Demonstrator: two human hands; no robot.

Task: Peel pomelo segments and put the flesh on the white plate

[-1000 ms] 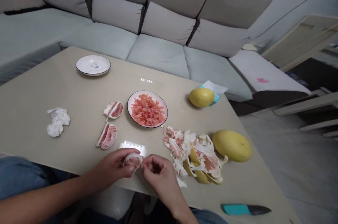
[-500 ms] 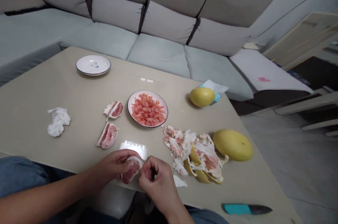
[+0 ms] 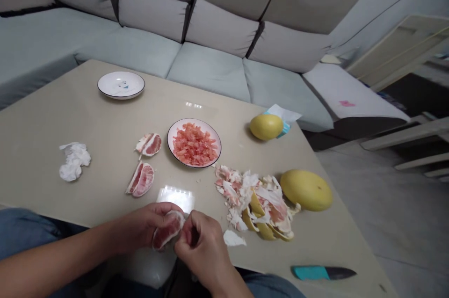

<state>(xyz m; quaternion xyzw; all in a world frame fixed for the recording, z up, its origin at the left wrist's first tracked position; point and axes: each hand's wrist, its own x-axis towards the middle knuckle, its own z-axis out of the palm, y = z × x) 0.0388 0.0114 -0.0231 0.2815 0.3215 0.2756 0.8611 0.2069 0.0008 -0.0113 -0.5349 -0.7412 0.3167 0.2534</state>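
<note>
My left hand (image 3: 149,225) is closed around a pomelo segment (image 3: 167,230) with red flesh and a white membrane along its rim, just over the table's near edge. My right hand (image 3: 203,246) has its thumb and forefinger pinched together at the right rim of that segment; what lies between the fingertips is mostly hidden. Beyond my hands lie two more pieces of pomelo, one nearer (image 3: 141,179) and one farther (image 3: 148,144). A plate (image 3: 171,141) with a dark rim holds a heap of peeled red pulp (image 3: 195,146).
Right of my hands is a pile of peel and membrane (image 3: 261,204). Two whole yellow pomelos, one near (image 3: 306,190) and one far (image 3: 265,127), stand beyond it. A teal-handled knife (image 3: 322,272) lies at the near right, crumpled tissue (image 3: 74,161) left, another plate (image 3: 121,94) far left.
Both hands and the segment have shifted slightly left in view, and the segment's red face is tilted a bit differently. The whole scene has also slid slightly left as the camera moved.
</note>
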